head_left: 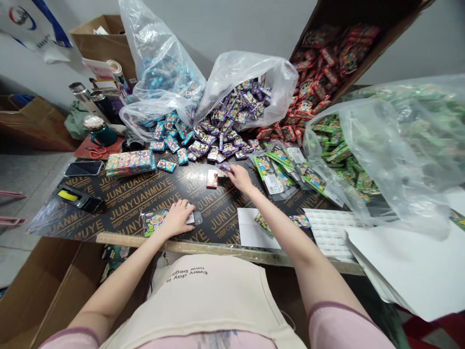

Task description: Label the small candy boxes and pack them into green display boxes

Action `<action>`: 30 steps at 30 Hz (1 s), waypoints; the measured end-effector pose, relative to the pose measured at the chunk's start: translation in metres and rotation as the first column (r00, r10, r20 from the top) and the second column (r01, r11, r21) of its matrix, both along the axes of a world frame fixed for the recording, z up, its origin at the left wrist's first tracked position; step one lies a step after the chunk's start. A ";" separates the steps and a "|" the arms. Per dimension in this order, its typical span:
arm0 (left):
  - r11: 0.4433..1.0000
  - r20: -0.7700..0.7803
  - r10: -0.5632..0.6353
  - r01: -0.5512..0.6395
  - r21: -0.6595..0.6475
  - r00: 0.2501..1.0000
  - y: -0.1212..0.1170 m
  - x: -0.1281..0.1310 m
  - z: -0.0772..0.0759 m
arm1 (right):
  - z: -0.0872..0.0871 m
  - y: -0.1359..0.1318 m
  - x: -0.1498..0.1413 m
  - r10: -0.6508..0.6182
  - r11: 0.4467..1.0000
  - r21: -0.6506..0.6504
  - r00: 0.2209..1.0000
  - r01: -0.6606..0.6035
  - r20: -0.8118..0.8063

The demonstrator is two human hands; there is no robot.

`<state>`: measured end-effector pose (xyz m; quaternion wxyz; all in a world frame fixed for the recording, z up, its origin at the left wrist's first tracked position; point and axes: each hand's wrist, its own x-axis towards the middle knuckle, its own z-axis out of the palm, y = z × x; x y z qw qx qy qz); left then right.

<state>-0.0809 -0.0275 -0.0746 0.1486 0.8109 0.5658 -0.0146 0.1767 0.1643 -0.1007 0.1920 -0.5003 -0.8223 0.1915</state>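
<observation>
My right hand (240, 179) reaches over the table and pinches a small purple candy box (224, 167) at its fingertips. Just left of it, a small red-and-white box (212, 179) stands alone on the dark plywood top. Near the front edge, my left hand (177, 219) lies over a flat green printed packet (152, 222) with a clear plastic end, fingers spread and partly covering it. Beyond the right hand is a loose heap of purple boxes (218, 138) spilling from a clear bag (250, 65). Blue boxes (170, 133) lie to the left of that heap.
Red boxes (319, 77) spill from a carton at the back; a bag of green boxes (348, 155) lies right. Green packets (279, 167), white sheets (410, 271) and a white tray (332, 230) are nearby. Left are a tape dispenser (78, 198), phone (84, 168) and scissors (96, 152).
</observation>
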 end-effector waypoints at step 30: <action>0.986 0.441 -0.074 -0.001 0.168 0.894 -0.002 0.004 0.001 | 0.027 -0.146 -0.026 0.477 0.874 0.004 0.858 -0.485 -0.190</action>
